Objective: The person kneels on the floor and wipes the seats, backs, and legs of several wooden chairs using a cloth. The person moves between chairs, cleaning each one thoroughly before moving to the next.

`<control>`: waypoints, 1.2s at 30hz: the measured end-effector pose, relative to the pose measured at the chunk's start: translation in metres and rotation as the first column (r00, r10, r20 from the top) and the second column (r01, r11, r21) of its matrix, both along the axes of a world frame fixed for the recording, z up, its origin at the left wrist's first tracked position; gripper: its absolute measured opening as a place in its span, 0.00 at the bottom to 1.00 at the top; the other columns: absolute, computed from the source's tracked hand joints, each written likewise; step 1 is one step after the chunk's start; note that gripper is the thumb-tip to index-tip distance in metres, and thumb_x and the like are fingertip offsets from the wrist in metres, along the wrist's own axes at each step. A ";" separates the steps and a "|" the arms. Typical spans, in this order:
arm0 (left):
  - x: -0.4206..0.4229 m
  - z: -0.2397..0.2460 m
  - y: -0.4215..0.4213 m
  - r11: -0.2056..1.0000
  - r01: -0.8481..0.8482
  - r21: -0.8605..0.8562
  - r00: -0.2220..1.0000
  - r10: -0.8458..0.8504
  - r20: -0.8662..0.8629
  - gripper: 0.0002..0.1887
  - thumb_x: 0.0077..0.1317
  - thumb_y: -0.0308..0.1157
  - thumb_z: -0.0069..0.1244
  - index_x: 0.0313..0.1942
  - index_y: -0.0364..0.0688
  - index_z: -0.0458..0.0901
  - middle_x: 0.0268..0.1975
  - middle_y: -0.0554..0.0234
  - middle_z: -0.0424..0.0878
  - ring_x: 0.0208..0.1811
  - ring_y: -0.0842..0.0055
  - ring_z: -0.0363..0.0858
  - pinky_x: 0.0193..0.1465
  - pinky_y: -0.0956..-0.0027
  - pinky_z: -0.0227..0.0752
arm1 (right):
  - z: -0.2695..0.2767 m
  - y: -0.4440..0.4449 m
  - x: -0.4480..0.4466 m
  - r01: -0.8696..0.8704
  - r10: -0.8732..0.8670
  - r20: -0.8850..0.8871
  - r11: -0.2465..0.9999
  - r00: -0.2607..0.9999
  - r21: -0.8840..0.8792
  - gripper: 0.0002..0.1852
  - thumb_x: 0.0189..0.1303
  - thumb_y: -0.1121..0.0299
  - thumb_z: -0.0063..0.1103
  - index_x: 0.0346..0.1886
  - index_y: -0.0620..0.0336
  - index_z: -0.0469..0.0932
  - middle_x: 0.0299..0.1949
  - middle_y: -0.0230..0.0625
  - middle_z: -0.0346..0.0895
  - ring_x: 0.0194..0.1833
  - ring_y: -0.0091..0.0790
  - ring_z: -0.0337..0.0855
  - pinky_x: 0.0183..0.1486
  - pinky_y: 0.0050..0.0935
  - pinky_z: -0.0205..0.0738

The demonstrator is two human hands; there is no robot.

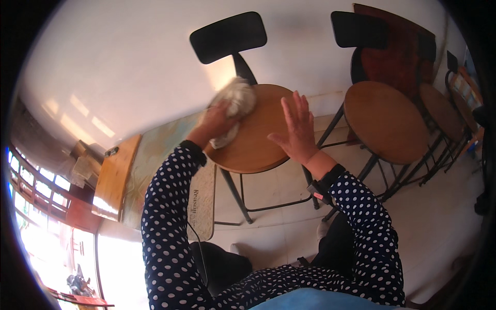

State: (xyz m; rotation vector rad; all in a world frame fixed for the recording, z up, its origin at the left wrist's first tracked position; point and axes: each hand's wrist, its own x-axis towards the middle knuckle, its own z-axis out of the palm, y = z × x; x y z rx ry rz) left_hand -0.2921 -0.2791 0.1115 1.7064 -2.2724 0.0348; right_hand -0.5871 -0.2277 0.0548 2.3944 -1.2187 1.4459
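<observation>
Before me stands a chair with a round wooden seat [267, 135], a black backrest [228, 37] and dark metal legs. My left hand [217, 121] is shut on a pale, bunched cloth [238, 99] that lies against the left part of the seat; the cloth is slightly blurred. Over the seat's right edge, my right hand [297, 128] has its fingers spread and holds nothing. Whether it touches the seat I cannot tell.
A second round-seated chair [385, 122] stands at the right, with several more beyond it. A dark red panel [399, 58] leans behind. At the left are a table with a patterned top [155, 159], a wooden board [116, 178] and a bright barred window [38, 182]. The white wall runs behind.
</observation>
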 end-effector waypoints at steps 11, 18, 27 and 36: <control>-0.045 -0.005 -0.110 0.974 0.219 0.053 0.974 -0.222 0.050 0.44 0.67 0.58 0.55 0.76 0.41 0.63 0.72 0.35 0.68 0.74 0.46 0.67 0.76 0.55 0.62 | -0.008 -0.002 0.003 0.015 -0.015 -0.029 1.000 0.999 0.000 0.65 0.52 0.28 0.66 0.85 0.47 0.41 0.84 0.55 0.28 0.82 0.69 0.27 0.69 0.85 0.32; -0.112 -0.017 -0.031 0.790 0.613 0.019 0.783 -0.605 -0.144 0.44 0.60 0.55 0.65 0.73 0.47 0.70 0.71 0.41 0.70 0.75 0.50 0.65 0.77 0.54 0.59 | -0.005 -0.006 0.002 0.086 -0.119 -0.094 0.950 0.988 -0.299 0.53 0.61 0.21 0.41 0.83 0.42 0.53 0.83 0.53 0.41 0.80 0.69 0.39 0.67 0.85 0.26; -0.055 -0.022 0.130 0.895 0.419 -0.152 0.893 -0.437 -0.112 0.35 0.62 0.41 0.66 0.69 0.46 0.76 0.72 0.48 0.72 0.74 0.55 0.68 0.75 0.55 0.64 | 0.038 0.026 -0.012 -0.023 -0.140 -0.377 0.918 0.916 -0.397 0.45 0.67 0.23 0.37 0.79 0.40 0.64 0.81 0.38 0.54 0.80 0.49 0.50 0.72 0.78 0.34; -0.032 -0.113 0.236 0.844 -0.223 -0.488 0.825 -0.104 -0.556 0.36 0.56 0.29 0.67 0.66 0.36 0.73 0.61 0.38 0.74 0.64 0.43 0.71 0.69 0.49 0.66 | 0.020 -0.008 0.014 -0.006 -0.006 -0.280 0.999 0.960 -0.042 0.32 0.74 0.46 0.54 0.71 0.58 0.73 0.77 0.47 0.62 0.79 0.53 0.55 0.78 0.59 0.46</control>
